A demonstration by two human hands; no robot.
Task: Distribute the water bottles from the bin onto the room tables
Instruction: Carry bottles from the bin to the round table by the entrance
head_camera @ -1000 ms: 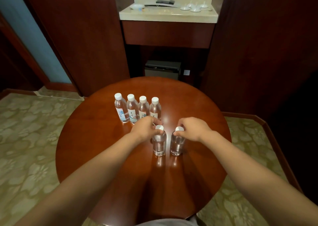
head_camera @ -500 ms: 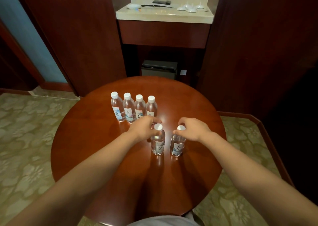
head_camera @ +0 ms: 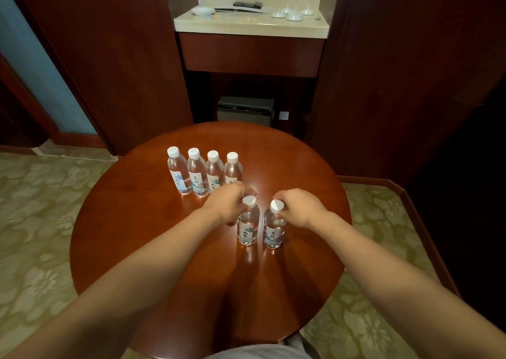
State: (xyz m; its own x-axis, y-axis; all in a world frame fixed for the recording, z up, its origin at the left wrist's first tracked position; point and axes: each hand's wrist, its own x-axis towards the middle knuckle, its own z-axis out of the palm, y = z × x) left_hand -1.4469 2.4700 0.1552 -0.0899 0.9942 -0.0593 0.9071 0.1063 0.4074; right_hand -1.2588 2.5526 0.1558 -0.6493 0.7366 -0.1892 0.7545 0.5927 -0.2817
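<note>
Turned label-forward since a second ago: two clear plastic white-capped water bottles [head_camera: 247, 230], upright on round red-brown wooden table [head_camera: 131, 235]. Gripped at the necks, one each, by curled fingers of left hand [head_camera: 228, 205] and right hand [head_camera: 299, 208]. At 11 o'clock, row of four more bottles [head_camera: 213, 175].

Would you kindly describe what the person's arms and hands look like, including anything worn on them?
Both arms are bare as far as the frame shows: no sleeves. The left hand and right hand carry no gloves, and no watch, bracelet or ring is visible. At the bottom edge, grey clothing shows.
</note>
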